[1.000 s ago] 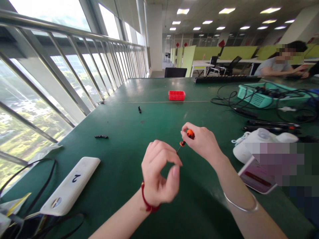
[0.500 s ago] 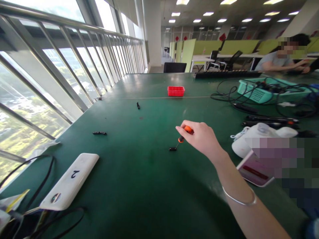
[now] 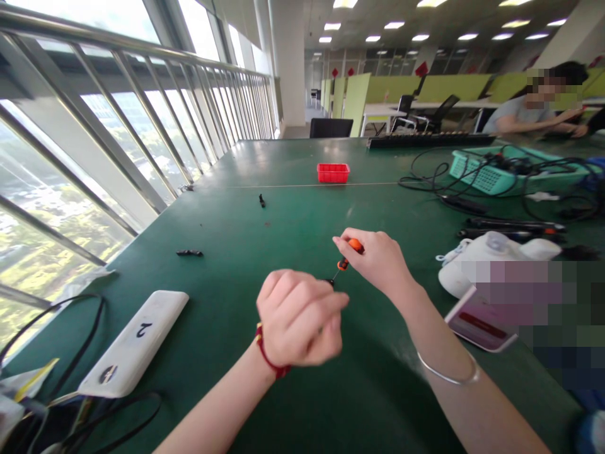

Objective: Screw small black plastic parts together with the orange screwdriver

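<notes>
My right hand [image 3: 378, 258] is closed around an orange-and-black screwdriver [image 3: 355, 245], held tilted with its thin shaft pointing down and left. The tip meets a small black part [image 3: 329, 282] on the green table; whether it sits in a screw is too small to tell. Between the camera and that part, my left hand [image 3: 302, 318] has its fingers curled in and its index finger pointing right. I see nothing in the left hand, and it hides most of the black part. Two other small black pieces lie apart, one at left [image 3: 190, 253] and one farther back [image 3: 261, 200].
A red bin [image 3: 333, 173] stands farther back. At left lie a white power bank [image 3: 137, 343] and black cables. To the right are a teal basket [image 3: 486, 171] with tangled cables, a white bottle-like object [image 3: 472, 252] and a tilted pink-screened device [image 3: 482, 321]. Another person sits far right.
My left hand has come into view from below and now partly covers the small black part. My right hand and the screwdriver stay in nearly the same place.
</notes>
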`<state>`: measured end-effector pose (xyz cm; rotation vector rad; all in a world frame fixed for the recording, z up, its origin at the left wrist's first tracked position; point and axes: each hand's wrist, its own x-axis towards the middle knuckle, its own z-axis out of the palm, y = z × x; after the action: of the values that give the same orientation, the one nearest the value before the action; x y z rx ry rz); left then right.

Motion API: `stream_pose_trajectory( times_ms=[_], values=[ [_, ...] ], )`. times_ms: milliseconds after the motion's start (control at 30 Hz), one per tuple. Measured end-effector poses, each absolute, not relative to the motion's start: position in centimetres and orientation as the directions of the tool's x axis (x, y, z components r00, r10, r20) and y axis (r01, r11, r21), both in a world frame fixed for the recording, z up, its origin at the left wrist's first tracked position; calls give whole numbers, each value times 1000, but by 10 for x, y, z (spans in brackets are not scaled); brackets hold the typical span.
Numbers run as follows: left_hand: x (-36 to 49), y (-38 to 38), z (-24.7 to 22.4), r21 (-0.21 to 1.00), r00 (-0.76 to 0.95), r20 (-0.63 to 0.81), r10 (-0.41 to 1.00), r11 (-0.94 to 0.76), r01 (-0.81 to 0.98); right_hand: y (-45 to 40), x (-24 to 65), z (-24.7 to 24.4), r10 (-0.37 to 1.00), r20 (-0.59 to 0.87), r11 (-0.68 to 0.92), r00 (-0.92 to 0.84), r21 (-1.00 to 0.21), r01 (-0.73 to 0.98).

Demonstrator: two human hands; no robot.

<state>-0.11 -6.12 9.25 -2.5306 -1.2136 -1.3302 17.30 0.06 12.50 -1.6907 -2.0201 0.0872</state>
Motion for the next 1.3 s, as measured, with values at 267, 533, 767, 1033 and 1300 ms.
stream_pose_trajectory(
  times_ms=[267, 533, 767, 1033, 1300],
  values=[
    [5, 14, 15, 499, 231, 302, 925, -359, 789, 0, 175, 129, 941, 309, 254, -139, -372, 893],
    [2, 14, 14, 529, 270, 254, 929, -367, 765, -1, 175, 130, 941, 322, 233, -101, -403, 885],
    [0, 14, 11, 543, 270, 268, 925, -376, 751, 0, 174, 128, 944, 319, 200, -77, -373, 906],
    [-1, 12, 10, 536, 280, 285, 917, -395, 746, -1, 179, 130, 952, 288, 214, -104, -386, 897],
    [-2, 13, 9, 533, 300, 287, 910, -412, 739, -3, 178, 135, 962, 252, 202, -107, -392, 897]
  ],
)
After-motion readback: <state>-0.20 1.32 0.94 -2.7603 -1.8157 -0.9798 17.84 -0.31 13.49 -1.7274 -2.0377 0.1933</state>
